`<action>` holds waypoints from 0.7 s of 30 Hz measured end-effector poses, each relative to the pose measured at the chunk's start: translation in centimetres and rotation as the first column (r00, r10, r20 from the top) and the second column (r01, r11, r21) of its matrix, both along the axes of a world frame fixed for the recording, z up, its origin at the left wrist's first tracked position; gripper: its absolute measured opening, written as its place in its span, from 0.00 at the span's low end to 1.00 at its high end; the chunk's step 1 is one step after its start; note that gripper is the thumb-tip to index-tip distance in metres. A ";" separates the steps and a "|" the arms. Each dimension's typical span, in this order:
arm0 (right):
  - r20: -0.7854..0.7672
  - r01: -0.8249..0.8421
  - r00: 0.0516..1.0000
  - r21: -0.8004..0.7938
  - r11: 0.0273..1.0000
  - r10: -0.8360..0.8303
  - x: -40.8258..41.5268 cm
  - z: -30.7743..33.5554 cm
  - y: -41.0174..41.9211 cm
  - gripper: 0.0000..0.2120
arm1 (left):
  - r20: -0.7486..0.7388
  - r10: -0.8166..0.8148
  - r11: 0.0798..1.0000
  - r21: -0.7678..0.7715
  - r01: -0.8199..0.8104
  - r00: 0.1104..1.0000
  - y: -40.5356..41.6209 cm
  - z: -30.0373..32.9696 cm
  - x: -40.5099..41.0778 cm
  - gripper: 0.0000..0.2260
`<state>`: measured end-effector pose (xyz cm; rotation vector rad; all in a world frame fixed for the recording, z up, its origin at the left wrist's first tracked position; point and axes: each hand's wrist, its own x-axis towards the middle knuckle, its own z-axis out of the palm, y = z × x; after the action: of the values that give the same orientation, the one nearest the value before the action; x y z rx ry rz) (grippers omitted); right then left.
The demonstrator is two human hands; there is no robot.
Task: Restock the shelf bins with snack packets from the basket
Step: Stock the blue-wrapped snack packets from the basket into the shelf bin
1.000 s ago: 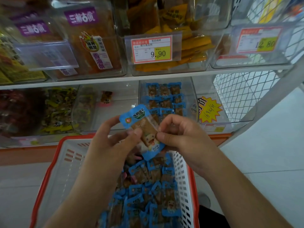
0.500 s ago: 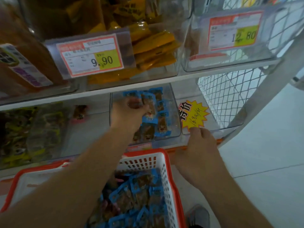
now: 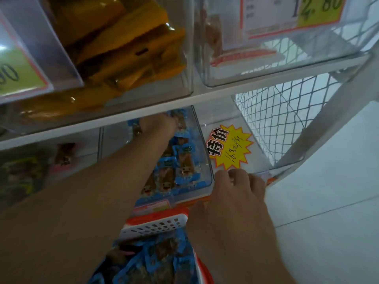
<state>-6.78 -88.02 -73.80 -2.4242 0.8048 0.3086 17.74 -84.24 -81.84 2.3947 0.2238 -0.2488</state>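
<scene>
Fingers touch bin beside starburst tag.

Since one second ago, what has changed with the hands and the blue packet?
The left hand carried the blue packet from above the basket deep into the clear bin. The right hand let go and moved to the shelf edge. I cannot tell whether the left still holds it. The basket stayed.

A second ago both hands held one blue packet above the basket. Left hand has since reached deep into the clear bin on the lower shelf, among blue packets. Right hand has dropped to the shelf edge below the yellow starburst tag. View has closed in on the shelf.
</scene>
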 end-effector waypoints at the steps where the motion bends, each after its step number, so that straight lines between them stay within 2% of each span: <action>1: -0.001 -0.008 1.000 0.001 1.000 0.008 0.0 0.0 -0.1 0.29 | 0.022 0.009 0.999 0.051 -0.010 1.000 -0.1 -0.2 0.1 0.21; 4: -0.007 -0.022 1.000 0.005 1.000 0.022 -0.1 -0.3 -0.3 0.32 | 0.115 -0.012 0.997 0.080 0.003 0.993 0.0 -0.5 -0.4 0.18; 7: -0.008 -0.038 0.999 -0.006 0.999 0.038 -0.1 -0.6 -0.3 0.35 | 0.171 -0.055 0.998 0.045 0.048 0.984 0.9 -0.3 -1.1 0.14; 10: -0.008 -0.043 0.999 -0.006 0.999 0.043 -0.1 -0.6 -0.4 0.34 | 0.305 -0.217 0.971 0.162 0.174 0.927 1.9 -0.5 -1.9 0.06; 12: -0.007 -0.048 0.999 -0.006 0.999 0.048 -0.1 -0.6 -0.4 0.34 | 0.331 -0.379 0.918 0.251 0.307 0.864 2.5 -0.9 -2.7 0.09; 14: -0.008 -0.053 0.999 -0.010 0.999 0.053 -0.2 -0.6 -0.3 0.34 | 0.286 -0.515 0.842 0.342 0.416 0.808 3.0 -1.3 -3.1 0.11; 17: -0.009 -0.056 0.998 -0.025 0.998 0.055 -0.3 -0.4 -0.1 0.33 | 0.192 -0.621 0.737 0.473 0.483 0.760 3.3 -1.5 -3.2 0.10; 20: -0.019 -0.055 0.998 -0.033 0.998 0.054 -0.2 -0.1 0.0 0.31 | 0.103 -0.659 0.681 0.503 0.533 0.745 3.8 -1.3 -3.4 0.09; 21: -0.016 -0.048 0.999 -0.035 0.998 0.048 -0.2 0.1 0.1 0.30 | 0.084 -0.674 0.668 0.495 0.556 0.734 4.1 -1.1 -3.5 0.12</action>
<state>-6.99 -87.91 -73.70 -2.4802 0.7657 0.3342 14.21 -80.18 -82.98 2.8493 -0.7774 -0.1989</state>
